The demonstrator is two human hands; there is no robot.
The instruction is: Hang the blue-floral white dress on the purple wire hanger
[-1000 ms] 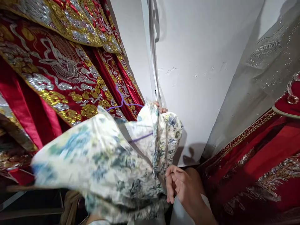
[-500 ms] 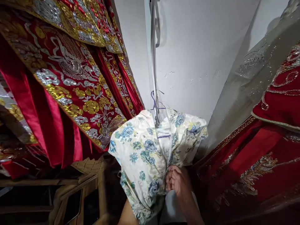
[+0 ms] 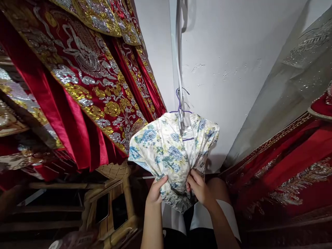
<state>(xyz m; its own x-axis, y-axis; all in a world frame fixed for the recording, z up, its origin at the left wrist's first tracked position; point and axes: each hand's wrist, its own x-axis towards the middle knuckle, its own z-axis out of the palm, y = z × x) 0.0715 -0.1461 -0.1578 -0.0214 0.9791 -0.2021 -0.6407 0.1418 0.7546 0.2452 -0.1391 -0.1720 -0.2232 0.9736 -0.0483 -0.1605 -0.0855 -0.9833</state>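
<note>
A white short-sleeved blouse [image 3: 171, 152] with blue and green flowers hangs on a purple wire hanger [image 3: 178, 100]. The hanger's hook is by a pale metal rail or strap [image 3: 178, 69] at the wall. Low on the blouse's left side, my left hand [image 3: 156, 190] is closed on the cloth, thumb on the front. My right hand [image 3: 197, 185] pinches the blouse's front edge just below the neck opening. Between the hands the lower hem is gathered and folded up, showing a darker, wrinkled band.
Red garments with gold and silver embroidery [image 3: 111, 107] hang at the left. More red beaded clothing [image 3: 280, 173] hangs at the right beside a sheer plastic cover [image 3: 290, 86]. A bamboo chair [image 3: 111, 211] stands at lower left. The white wall [image 3: 220, 45] is behind.
My left hand has come out from behind the blouse and grips its side. The hem is drawn up into a bunch. My right hand stays at the front edge, slightly higher. The view has shifted.
</note>
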